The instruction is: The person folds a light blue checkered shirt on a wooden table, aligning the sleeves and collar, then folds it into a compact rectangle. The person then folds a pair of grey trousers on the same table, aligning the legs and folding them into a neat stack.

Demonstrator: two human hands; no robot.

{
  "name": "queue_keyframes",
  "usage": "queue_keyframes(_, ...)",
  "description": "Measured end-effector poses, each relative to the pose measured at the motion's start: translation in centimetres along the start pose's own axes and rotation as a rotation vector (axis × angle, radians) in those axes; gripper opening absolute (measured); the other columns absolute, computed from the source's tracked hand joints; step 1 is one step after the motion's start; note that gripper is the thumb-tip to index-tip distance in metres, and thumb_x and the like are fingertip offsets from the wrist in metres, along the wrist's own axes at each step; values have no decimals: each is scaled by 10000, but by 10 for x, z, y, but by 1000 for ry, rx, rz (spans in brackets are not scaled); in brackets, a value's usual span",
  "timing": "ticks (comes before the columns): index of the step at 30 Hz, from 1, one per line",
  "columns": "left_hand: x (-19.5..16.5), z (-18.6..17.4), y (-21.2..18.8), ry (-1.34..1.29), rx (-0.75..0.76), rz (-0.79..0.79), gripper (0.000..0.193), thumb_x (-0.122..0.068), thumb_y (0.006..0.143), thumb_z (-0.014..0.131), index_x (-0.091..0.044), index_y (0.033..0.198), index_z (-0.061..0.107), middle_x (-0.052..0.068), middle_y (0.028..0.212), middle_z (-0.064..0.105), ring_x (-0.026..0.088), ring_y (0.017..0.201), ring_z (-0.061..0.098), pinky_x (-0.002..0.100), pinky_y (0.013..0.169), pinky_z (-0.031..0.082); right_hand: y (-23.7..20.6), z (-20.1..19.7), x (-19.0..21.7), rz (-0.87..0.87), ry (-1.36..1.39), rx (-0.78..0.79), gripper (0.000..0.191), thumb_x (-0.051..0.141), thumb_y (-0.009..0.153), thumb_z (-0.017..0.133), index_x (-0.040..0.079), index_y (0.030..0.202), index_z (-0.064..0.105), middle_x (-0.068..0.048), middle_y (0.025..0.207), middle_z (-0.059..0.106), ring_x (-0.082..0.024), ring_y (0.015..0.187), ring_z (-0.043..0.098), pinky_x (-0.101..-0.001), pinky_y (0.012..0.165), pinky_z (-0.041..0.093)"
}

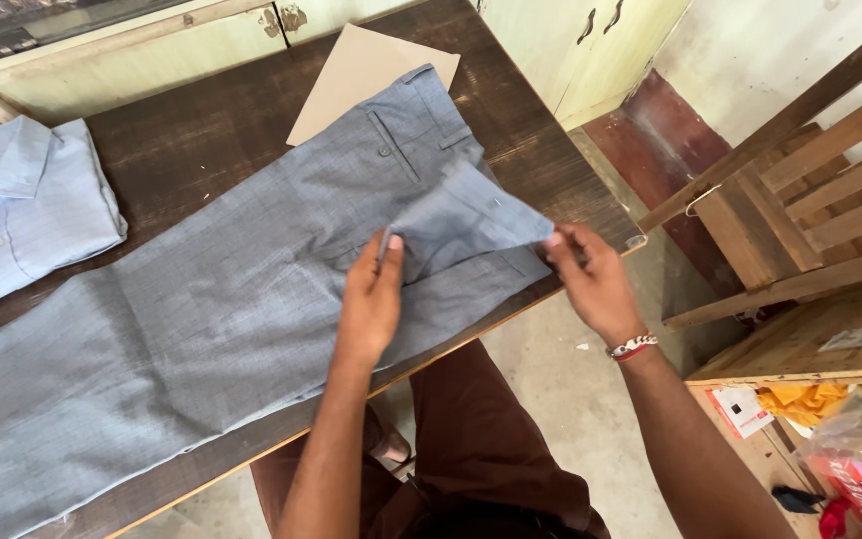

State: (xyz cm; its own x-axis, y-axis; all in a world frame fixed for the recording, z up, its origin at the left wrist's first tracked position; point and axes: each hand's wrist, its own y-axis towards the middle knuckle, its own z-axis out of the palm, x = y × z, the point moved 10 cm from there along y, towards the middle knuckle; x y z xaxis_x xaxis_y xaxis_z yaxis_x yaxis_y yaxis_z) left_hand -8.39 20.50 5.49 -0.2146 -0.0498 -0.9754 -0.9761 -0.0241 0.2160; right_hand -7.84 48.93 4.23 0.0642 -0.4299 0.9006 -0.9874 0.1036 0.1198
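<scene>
Grey trousers (221,309) lie flat across the dark wooden tabletop (202,130), running from the lower left of the frame to the upper middle. At the waist end a flap of the cloth (461,215) is folded up. The left hand (371,299) presses on it, its fingers (391,255) laid together on the fabric. The right hand (591,279), at the tabletop's edge, pinches the flap's corner between narrow fingers (556,243). A folded light blue shirt (22,210) rests at upper left, a tan card (361,70) under the waistband, and a wooden chair (800,190) at right.
</scene>
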Motion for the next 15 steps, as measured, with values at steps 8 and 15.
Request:
queue_keyframes(8, -25, 0, 6, 410, 135, -108, 370, -311, 1050, 531, -162, 1367, 651, 199, 948, 739, 312, 917, 734, 411, 822, 536, -12, 32, 72, -444, -282, 29, 267, 217, 986, 709, 37, 1182, 720, -141, 1162, 704, -271, 1007, 675, -356, 856, 528)
queue_keyframes(15, -66, 18, 14, 635, 370, -5, 314, -301, 1010, 576, -242, 1294, 695, 159, 929, 772, 360, 886, 737, 463, 787, 553, -33, 71, 92, -499, -291, 125, 195, 270, 955, 752, 83, 1010, 755, -76, 1016, 769, -259, 986, 711, -387, 898, 532)
